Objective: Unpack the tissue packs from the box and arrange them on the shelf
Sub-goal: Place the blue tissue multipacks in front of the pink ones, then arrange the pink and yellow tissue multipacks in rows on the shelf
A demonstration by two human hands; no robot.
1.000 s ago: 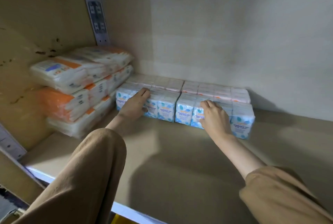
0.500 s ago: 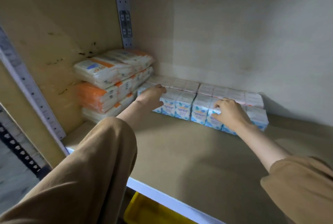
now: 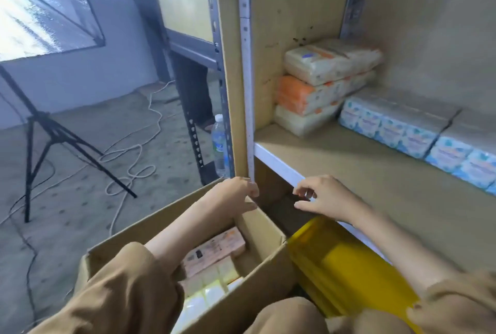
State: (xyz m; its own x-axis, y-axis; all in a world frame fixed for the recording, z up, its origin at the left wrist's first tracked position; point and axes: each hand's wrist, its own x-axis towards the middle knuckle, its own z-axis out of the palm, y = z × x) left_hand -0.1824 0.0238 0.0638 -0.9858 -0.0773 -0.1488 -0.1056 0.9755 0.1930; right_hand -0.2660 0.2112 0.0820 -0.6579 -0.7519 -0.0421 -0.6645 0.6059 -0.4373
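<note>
**Both hands empty above the box**

Left hand (image 3: 236, 194) hangs over the far corner of the box (image 3: 257, 274), fingers loosely curled and parted, nothing in them. Just across a small gap, the right hand (image 3: 327, 199) sits level with it, thumb and fingers spread apart, also gripping nothing. It's in front of the shelf (image 3: 375, 180) edge, and whether it touches that edge, hard to say.

Below and behind the left hand, down inside the open box, there are packs (image 3: 214, 253) lying flat: orange-printed ones on top, pale yellow ones nearer the person. The left forearm crosses right over them.

Directly under the right wrist, a yellow bin (image 3: 346, 266) sits beside the box, touching its side wall.

Up and beyond the right hand, well apart from it, blue packs (image 3: 391, 126) stand in a row along the back of the shelf. Beyond both hands, at the shelf's left wall, three orange packs (image 3: 322, 86) are stacked flat, just beside the blue row.

Off past the left hand, a bottle (image 3: 219, 143) stands on the floor by the shelf post, with a tripod (image 3: 48, 135) and loose cable (image 3: 134, 156) farther out.
</note>
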